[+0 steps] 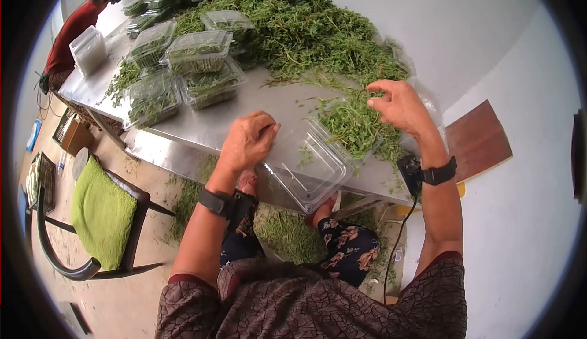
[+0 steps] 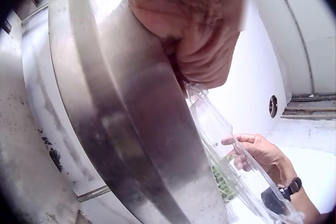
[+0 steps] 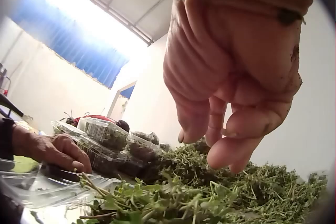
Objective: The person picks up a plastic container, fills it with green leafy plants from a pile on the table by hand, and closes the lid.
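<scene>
A light, flimsy, slippery clear clamshell box [image 1: 309,166] is gripped at its nine o'clock rim by the left hand [image 1: 246,142], while soft herbs [image 1: 351,125] are reached for by the loosely curled, empty right hand [image 1: 398,104].

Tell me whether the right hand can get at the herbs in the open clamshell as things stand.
Probably yes: the right hand hovers just above the herbs in the open clamshell, lid back, nothing between.

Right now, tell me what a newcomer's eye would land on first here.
The big heap of green herbs spread over the far part of the steel table, with filled clamshell boxes stacked to its left. Nearer, the left hand grips an open clear clamshell, and the right hand hovers above the herbs in it.
</scene>
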The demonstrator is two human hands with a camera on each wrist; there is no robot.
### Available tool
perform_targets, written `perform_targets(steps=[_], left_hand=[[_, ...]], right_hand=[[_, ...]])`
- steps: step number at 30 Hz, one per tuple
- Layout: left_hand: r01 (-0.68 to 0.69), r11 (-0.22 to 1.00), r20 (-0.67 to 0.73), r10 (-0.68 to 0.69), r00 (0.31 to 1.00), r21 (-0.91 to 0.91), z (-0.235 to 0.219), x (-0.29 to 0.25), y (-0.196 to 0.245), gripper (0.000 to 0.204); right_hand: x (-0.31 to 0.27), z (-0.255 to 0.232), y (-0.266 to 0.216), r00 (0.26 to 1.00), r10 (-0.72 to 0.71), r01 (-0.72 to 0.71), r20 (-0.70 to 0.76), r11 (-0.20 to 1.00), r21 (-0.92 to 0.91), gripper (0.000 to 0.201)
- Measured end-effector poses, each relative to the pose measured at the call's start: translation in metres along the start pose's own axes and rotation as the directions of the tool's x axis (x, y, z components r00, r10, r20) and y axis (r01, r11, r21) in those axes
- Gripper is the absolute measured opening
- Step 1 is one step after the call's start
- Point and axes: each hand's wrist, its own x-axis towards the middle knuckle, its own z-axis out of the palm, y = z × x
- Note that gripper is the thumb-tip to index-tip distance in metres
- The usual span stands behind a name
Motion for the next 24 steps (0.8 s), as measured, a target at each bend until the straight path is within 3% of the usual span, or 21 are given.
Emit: perform_targets(steps=[2, 4, 8, 11, 13, 17, 19, 20, 24], left_hand=[[0.006, 1.000, -0.004, -0.007, 1.000, -0.012, 0.000, 0.000, 0.000, 0.015], [0.005, 1.000, 0.015, -0.005, 1.000, 0.002, 0.000, 0.000, 0.000, 0.013], [0.004, 1.000, 0.009, -0.004, 1.000, -0.009, 0.000, -0.001, 0.000, 0.013], [0.002, 1.000, 0.010, -0.002, 1.000, 0.010, 0.000, 0.000, 0.000, 0.013], [0.007, 1.000, 0.015, -0.007, 1.000, 0.004, -0.001, 0.000, 0.001, 0.013], [0.027, 1.000, 0.008, -0.027, 1.000, 0.005, 0.000, 0.000, 0.001, 0.012], [0.010, 1.000, 0.001, -0.010, 1.000, 0.003, 0.001, 0.000, 0.001, 0.012], [0.015, 1.000, -0.007, -0.015, 1.000, 0.005, 0.001, 0.000, 0.001, 0.012], [0.001, 1.000, -0.018, -0.001, 1.000, -0.014, 0.001, 0.000, 0.000, 0.014]], right_hand=[[0.000, -0.001, 0.007, 0.998, -0.004, 0.003, -0.063, 1.000, -0.013, 0.034], [0.001, -0.001, 0.018, 0.988, -0.102, 0.089, -0.116, 0.990, -0.111, 0.034], [-0.014, 0.003, 0.019, 0.992, -0.093, 0.078, -0.090, 0.984, -0.160, 0.033], [-0.022, 0.012, 0.024, 1.000, 0.007, -0.008, -0.006, 0.984, -0.179, 0.034], [-0.022, 0.026, 0.042, 0.948, -0.315, 0.313, -0.041, 0.948, -0.050, 0.032], [-0.028, 0.040, 0.037, 0.933, -0.353, 0.347, -0.073, 0.934, -0.086, 0.029], [-0.025, 0.048, 0.039, 0.905, -0.425, 0.420, 0.011, 0.888, -0.186, 0.029], [-0.023, 0.054, 0.046, 0.882, -0.470, 0.453, -0.034, 0.866, -0.211, 0.029], [-0.023, 0.049, 0.039, 0.924, -0.380, 0.372, -0.035, 0.918, -0.139, 0.027]])
